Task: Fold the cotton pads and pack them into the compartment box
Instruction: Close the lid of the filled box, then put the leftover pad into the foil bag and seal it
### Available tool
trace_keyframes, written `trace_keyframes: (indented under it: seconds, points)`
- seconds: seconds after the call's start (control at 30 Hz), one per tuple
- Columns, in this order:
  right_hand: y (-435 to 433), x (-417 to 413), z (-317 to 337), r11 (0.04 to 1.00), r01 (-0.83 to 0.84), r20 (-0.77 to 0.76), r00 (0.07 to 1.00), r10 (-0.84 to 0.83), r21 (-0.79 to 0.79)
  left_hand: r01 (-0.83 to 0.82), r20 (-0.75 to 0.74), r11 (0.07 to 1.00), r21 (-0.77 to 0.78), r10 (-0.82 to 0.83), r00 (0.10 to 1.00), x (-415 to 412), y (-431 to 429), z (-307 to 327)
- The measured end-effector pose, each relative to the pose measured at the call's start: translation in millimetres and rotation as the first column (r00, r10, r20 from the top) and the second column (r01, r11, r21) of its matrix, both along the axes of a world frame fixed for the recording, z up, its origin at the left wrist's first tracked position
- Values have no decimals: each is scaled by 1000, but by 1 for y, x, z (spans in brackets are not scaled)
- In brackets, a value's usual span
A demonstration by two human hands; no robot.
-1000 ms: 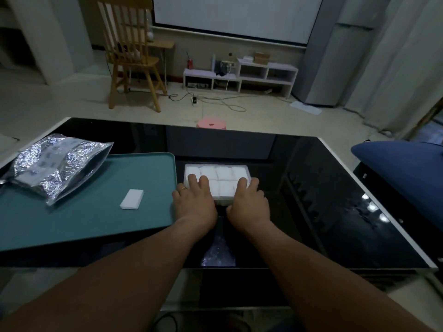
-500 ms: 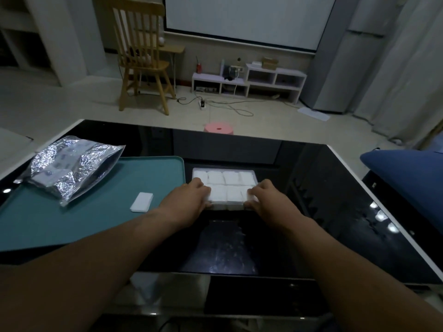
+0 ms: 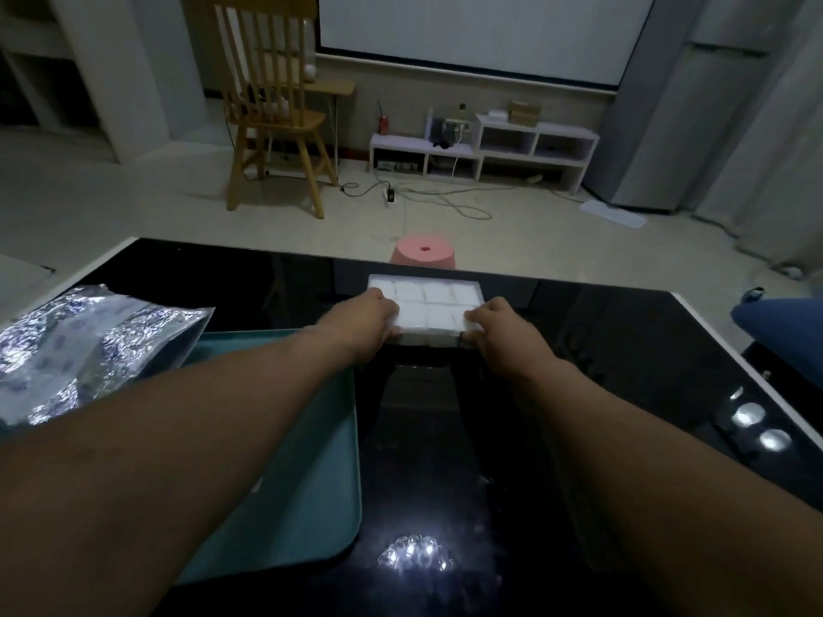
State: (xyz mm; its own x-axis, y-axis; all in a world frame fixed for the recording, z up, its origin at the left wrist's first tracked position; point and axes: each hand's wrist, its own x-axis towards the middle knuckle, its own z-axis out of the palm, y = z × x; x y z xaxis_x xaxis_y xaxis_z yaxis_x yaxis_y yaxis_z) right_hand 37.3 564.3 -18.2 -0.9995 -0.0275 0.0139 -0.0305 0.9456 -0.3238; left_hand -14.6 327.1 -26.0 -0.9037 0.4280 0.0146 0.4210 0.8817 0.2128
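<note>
A clear compartment box (image 3: 426,300) filled with folded white cotton pads sits near the far edge of the black glass table (image 3: 579,349). My left hand (image 3: 363,322) grips its near left corner, thumb on top. My right hand (image 3: 501,334) grips its near right corner in the same way. Both arms are stretched far forward. The loose white pad seen earlier on the mat is hidden behind my left forearm.
A teal mat (image 3: 307,483) lies on the left half of the table, with a crinkled silver foil bag (image 3: 89,336) on its far left. Beyond the far table edge stand a pink stool (image 3: 423,253) and a wooden chair (image 3: 276,113). A blue cushion (image 3: 784,322) is at right.
Both hands have shifted from resting on top of the box to gripping its near corners, and the box has slid away from me toward the far table edge.
</note>
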Motion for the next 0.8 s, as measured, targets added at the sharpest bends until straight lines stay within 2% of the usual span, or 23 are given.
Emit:
trace_keyframes:
  seconds: [0.2,0.33,0.37,0.43,0.5,0.6,0.67,0.73,0.8]
  points:
    - [-2,-48,-3,999,20,-2,1000,-20,39,-23,-15,999,-49,22,1000,-45,0,-1]
    - [-11,-33,2,984,23,-23,1000,-20,177,-33,43,996,-83,36,998,-29,-8,15]
    - [-20,-22,7,983,28,-59,998,-18,184,-40,38,998,-57,42,998,-17,-16,24]
    - [-43,2,21,988,11,-166,986,16,156,-60,-26,994,95,62,998,11,-33,46]
    - [-80,34,37,992,-85,-217,971,103,89,-63,-113,966,252,94,989,46,-62,69]
    - [-151,91,44,958,-283,-46,959,281,-53,-70,-235,917,394,174,956,119,-129,83]
    - [-193,112,29,934,-358,107,928,358,-22,-152,-277,880,450,299,913,165,-174,67]
    - [-228,124,12,932,-362,217,911,350,13,-318,-279,860,399,445,851,204,-214,45]
    - [-246,126,0,948,-313,268,920,287,61,-473,-207,831,293,539,817,221,-232,27]
